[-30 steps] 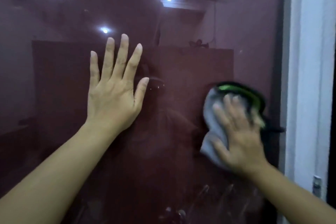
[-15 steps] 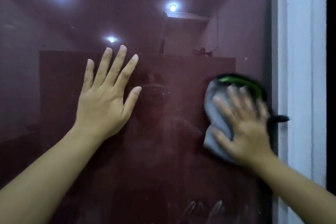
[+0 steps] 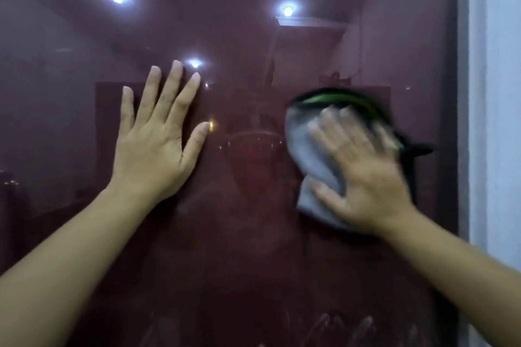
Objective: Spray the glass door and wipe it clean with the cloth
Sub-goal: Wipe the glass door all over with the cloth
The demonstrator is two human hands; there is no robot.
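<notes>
The dark tinted glass door fills the head view and mirrors ceiling lights and the room. My left hand lies flat on the glass at centre left, fingers spread, holding nothing. My right hand, blurred by motion, presses a grey cloth with a green and black edge flat against the glass near the door's right side. No spray bottle is in view.
A pale door frame runs down the right edge, just right of the cloth. Smears show on the glass low down.
My right hand with the cloth has shifted a little left and down on the glass, away from the frame. The view has drifted, and my left hand stays flat on the glass.
</notes>
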